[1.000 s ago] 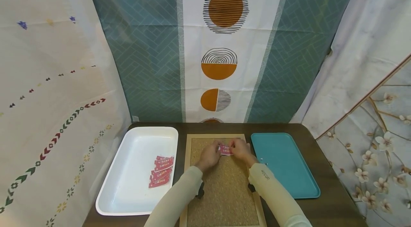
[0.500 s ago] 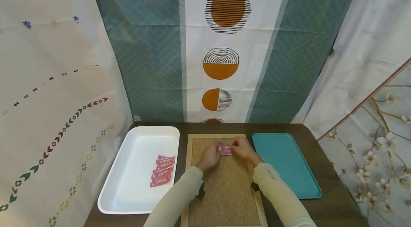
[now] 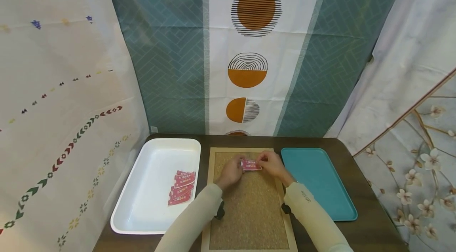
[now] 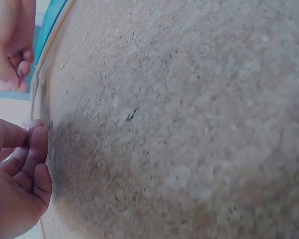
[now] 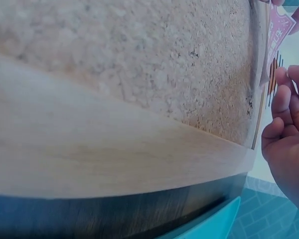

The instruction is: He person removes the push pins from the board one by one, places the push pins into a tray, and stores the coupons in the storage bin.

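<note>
Near the top of the wood-framed cork board (image 3: 249, 208) is a pink-red paper coupon (image 3: 251, 165) with white print. My left hand (image 3: 231, 171) pinches its left edge between thumb and fingers; in the right wrist view the coupon (image 5: 279, 30) slants from those fingertips. My right hand (image 3: 271, 165) is at the coupon's right end, fingers curled, thumb and forefinger together. A small pale speck shows between these fingertips in the right wrist view; I cannot tell what it is. In the left wrist view the left hand (image 4: 20, 174) is beside the cork, the right hand (image 4: 12, 45) beyond.
On the left, a white tray (image 3: 142, 188) holds several more pink-red coupons (image 3: 183, 186), overlapping near its right side. A teal tray (image 3: 324, 188) lies right of the board, partly behind the right forearm. All stand on a dark wooden table (image 3: 370, 220) against a hanging cloth (image 3: 171, 66).
My right fingertips have shifted slightly right along the coupon, so more of its print shows. My left hand still pinches its left edge. The head view has turned slightly left.
</note>
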The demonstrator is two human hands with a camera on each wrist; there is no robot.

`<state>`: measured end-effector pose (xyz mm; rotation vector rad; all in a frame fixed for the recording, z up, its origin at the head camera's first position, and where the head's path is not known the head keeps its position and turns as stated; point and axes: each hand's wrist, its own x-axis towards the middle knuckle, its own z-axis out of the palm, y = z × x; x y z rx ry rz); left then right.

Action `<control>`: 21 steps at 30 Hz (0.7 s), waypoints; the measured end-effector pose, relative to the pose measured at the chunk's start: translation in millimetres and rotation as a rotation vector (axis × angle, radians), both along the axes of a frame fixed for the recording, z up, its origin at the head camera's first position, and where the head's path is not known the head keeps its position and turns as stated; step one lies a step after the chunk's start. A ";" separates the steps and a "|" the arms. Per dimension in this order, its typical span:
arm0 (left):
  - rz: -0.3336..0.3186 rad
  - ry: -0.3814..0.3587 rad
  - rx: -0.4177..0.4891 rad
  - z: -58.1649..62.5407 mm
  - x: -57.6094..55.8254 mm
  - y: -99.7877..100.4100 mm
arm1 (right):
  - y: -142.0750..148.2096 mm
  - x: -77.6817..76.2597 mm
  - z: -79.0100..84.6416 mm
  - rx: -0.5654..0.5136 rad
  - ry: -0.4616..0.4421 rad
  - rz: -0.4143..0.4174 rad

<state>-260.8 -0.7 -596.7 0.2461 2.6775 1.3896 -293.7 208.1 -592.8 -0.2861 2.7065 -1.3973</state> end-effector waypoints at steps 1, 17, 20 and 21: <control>0.001 -0.002 -0.003 1.1 0.3 -0.7 | 0.9 0.7 0.3 -0.006 0.006 0.006; -0.057 0.053 -0.059 29.0 0.6 -34.2 | 15.6 1.3 0.0 0.023 0.138 0.114; -0.054 0.068 -0.064 36.5 1.1 -40.4 | 18.0 2.5 1.2 0.021 0.140 0.115; -0.048 0.075 -0.066 38.9 1.4 -41.7 | 18.7 3.0 1.7 0.017 0.140 0.114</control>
